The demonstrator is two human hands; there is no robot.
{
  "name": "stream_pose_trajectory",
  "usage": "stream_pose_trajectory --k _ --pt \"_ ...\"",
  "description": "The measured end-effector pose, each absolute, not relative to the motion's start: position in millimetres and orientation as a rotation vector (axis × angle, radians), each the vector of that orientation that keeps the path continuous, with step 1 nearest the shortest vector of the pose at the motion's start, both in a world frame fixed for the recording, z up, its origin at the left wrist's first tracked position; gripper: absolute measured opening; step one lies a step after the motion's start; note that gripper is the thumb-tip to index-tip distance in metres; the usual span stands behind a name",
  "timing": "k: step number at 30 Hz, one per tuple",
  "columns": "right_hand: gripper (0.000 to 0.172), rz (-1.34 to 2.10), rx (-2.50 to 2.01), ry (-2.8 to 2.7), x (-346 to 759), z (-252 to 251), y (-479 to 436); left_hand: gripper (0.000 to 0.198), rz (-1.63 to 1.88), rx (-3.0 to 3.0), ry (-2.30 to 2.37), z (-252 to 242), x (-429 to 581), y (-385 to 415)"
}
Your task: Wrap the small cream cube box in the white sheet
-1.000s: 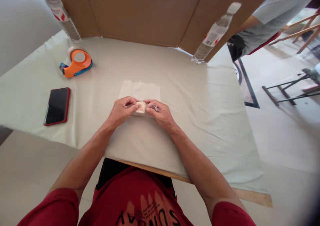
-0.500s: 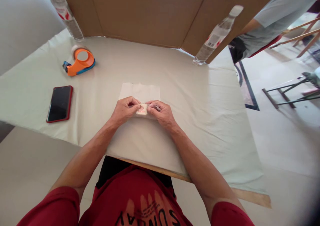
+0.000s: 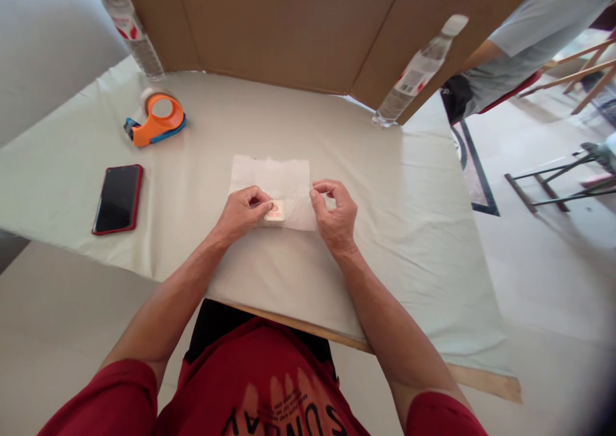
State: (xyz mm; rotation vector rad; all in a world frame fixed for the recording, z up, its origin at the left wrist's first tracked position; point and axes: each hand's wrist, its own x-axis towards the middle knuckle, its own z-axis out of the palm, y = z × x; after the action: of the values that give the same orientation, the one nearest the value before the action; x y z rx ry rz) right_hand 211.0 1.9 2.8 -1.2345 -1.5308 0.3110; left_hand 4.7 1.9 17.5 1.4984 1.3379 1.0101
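A: Where is the small block [image 3: 274,212] lying?
B: Near the front edge of the white sheet [image 3: 269,171], between the two hands. It is cream, with red print on its upper face

A: What is the left hand [image 3: 244,211] doing?
B: Its thumb and finger are pinched together at the block's left edge, the thumb lying against the printed face

A: And the right hand [image 3: 335,214]?
B: That one is just beyond the right edge of the sheet, apart from the block. Thumb and forefinger curl into a ring, their tips close together. I cannot tell whether a thin edge is caught between them

A: What stands around them on the table [image 3: 269,269]?
B: A phone [image 3: 118,198] in a red case lies well off to the left, dark screen up. Behind it sits an orange and blue tape dispenser [image 3: 161,120]. Farther back a cardboard screen [image 3: 289,31] stands upright, with one water bottle [image 3: 132,34] at its left end and another bottle [image 3: 416,73] at its right
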Motion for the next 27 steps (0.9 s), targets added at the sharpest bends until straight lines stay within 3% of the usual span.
stream_pose_trajectory --k 5,17,22,27 --pt "0.01 -0.087 -1.031 -1.891 195.4 12.2 -15.8 0.018 1.032 1.556 1.35 16.5 4.2 2.7" --pt "0.02 -0.077 -1.131 -2.251 179.4 -1.3 -21.2 0.022 0.8 1.703 1.47 28.7 -7.5 2.1" --pt "0.021 -0.104 -1.17 -2.295 177.4 -0.8 -23.3 0.046 0.726 1.786 1.537 44.7 -34.1 -11.7" --pt "0.028 -0.142 -1.208 -2.335 175.4 0.3 -24.0 0.035 0.729 1.661 1.688 37.4 -46.3 -15.7"
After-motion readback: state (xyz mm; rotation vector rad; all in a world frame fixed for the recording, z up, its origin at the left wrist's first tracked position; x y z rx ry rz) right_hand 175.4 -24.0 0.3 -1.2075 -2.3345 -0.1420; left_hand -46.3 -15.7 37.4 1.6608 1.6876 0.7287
